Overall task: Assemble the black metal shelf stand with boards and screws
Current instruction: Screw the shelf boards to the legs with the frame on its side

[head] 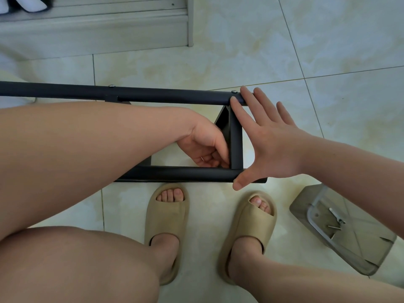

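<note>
At mid-frame the black metal frame (175, 173) is lying on the floor, the right hand (269, 141) is spreading an open grip across both tubes to steady it, and the left hand (205, 145) is curling its grip at the inner joint, around what I cannot tell, so holding the tubes square probably matters most.
</note>
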Demonstrator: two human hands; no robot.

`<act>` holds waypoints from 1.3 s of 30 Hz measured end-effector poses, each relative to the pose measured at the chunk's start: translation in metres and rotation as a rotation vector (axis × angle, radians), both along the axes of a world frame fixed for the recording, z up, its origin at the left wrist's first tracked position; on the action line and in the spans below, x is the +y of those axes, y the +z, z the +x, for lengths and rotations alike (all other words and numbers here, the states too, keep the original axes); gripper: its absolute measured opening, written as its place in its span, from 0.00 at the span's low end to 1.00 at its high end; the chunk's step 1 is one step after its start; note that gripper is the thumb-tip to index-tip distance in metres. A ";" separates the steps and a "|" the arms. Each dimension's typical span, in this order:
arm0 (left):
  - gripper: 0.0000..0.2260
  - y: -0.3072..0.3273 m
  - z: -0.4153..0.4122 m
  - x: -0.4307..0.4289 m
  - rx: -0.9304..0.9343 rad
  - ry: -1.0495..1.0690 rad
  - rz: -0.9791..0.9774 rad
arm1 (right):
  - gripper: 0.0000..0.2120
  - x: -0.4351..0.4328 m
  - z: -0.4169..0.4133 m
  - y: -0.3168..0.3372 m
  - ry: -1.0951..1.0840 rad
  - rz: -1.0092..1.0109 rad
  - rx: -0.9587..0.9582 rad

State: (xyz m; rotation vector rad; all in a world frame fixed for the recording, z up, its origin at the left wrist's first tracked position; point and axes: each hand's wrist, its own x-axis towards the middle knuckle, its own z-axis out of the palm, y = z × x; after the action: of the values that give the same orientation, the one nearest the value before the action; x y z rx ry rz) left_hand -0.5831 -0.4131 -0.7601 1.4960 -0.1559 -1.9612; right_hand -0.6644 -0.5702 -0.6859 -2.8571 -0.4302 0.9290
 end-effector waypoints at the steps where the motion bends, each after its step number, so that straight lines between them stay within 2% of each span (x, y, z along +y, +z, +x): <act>1: 0.06 0.000 0.000 0.001 0.002 -0.012 -0.012 | 0.76 0.000 0.000 0.000 0.000 -0.001 -0.001; 6: 0.07 0.004 0.003 0.003 0.018 -0.069 0.000 | 0.76 0.000 0.000 0.000 -0.003 0.006 0.000; 8: 0.04 0.003 0.002 0.000 0.017 -0.049 0.030 | 0.76 0.000 0.000 0.000 -0.003 0.007 0.001; 17: 0.06 0.000 0.002 -0.001 0.019 0.015 0.041 | 0.76 0.000 0.000 -0.002 -0.002 0.008 -0.006; 24: 0.05 0.002 0.002 0.000 0.008 -0.057 0.066 | 0.76 0.000 0.000 -0.001 -0.002 0.007 -0.005; 32: 0.06 0.002 0.002 -0.003 0.002 0.003 0.068 | 0.76 -0.001 0.000 -0.003 0.002 0.007 -0.019; 39: 0.05 0.008 0.001 0.002 -0.050 -0.029 0.048 | 0.76 -0.001 0.000 -0.003 0.005 -0.002 -0.021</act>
State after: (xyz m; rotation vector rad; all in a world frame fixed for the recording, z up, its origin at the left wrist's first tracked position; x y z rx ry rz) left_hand -0.5826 -0.4116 -0.7519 1.5828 -0.1543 -1.9641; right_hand -0.6641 -0.5715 -0.6893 -2.8718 -0.4383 0.9011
